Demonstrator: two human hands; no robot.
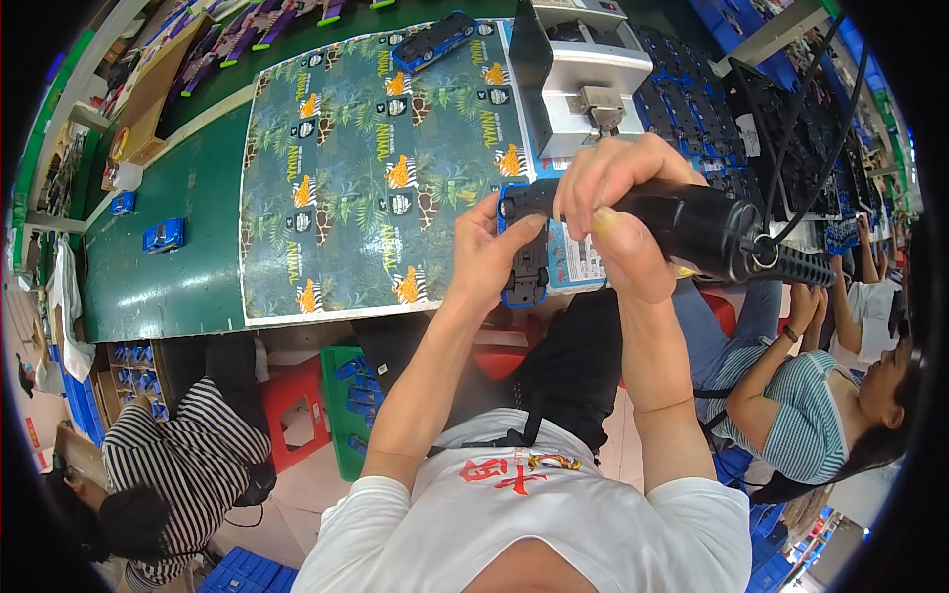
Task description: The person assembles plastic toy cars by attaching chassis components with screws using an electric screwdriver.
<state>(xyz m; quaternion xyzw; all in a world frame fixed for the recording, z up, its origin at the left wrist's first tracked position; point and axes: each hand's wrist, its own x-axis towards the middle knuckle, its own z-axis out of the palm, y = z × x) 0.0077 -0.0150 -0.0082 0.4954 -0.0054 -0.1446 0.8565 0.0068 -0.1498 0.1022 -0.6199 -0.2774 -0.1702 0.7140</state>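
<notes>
Blue-and-black toy car (527, 279) sits at the three o'clock side of our left hand (478, 242), dark underside facing us, its length running roughly from twelve to six. We have that hand partly curled, thumb laid across the underside and fingers behind the near edge. Our right hand (633, 203), at about two o'clock from the car, is wrapped around a black corded power tool (697, 232) whose nose points toward nine o'clock, over the car's upper end; we can't quite tell whether its tip touches. Beneath lies a jungle-patterned sheet (346, 188) on the green bench (203, 292). From the car we see a silver machine (593, 74) at one o'clock, an upturned car (435, 42) at eleven, and a small blue car (164, 236) at nine.
</notes>
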